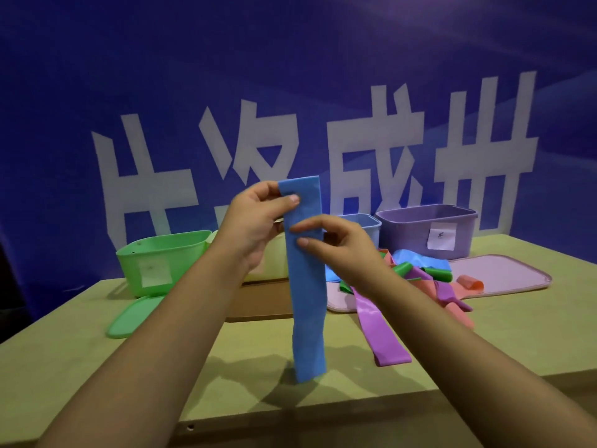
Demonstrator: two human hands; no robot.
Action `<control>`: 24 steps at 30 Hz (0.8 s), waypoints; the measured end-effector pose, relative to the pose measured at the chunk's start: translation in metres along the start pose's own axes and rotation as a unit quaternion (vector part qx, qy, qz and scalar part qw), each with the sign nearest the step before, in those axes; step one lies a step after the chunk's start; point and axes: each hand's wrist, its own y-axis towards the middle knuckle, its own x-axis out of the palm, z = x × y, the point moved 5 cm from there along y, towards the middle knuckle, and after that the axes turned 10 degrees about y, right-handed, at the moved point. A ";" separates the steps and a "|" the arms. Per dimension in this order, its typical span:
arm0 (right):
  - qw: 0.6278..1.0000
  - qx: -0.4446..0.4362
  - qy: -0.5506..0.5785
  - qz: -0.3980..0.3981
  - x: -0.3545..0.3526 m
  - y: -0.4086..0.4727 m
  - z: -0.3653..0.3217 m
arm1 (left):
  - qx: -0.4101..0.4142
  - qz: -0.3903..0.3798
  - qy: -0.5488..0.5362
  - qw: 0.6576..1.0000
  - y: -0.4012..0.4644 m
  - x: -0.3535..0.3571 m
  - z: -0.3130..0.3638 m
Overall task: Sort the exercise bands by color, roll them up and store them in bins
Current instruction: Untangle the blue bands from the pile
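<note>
A blue backdrop [290, 76] with large white characters fills the far side of the scene, behind a pale wooden table [97, 367]. Along the table's far edge stand the bins: a green bin [161, 257] at left bearing a white label, a pale yellow bin [274, 260] partly hidden behind the left arm, a light blue bin [365, 227] behind the right hand, and a purple bin [426, 229] at right, also labelled. A pink lid [504, 276] lies flat before the purple bin, and a green lid [135, 316] lies on the table near the green bin. A loose heap of bands [420, 279] in green, purple, pink and blue rests on and beside the pink lid, with one purple band [381, 334] trailing toward the near edge. A blue band [307, 286] hangs vertically at centre, its lower end meeting the table. The left hand [258, 221] pinches the band's top end between thumb and fingers; the right hand [336, 240] pinches it just below, fingers curled round its right edge.
</note>
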 end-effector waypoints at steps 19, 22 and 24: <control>0.992 0.102 0.035 -0.058 0.046 -0.085 0.060 | 0.061 0.121 0.024 0.990 -0.026 -0.016 0.039; 0.991 0.109 0.039 -0.066 0.047 -0.092 0.062 | 0.057 0.140 0.015 0.988 -0.032 -0.018 0.035; 0.991 0.109 0.031 -0.068 0.047 -0.097 0.063 | 0.064 0.149 0.030 0.986 -0.035 -0.020 0.032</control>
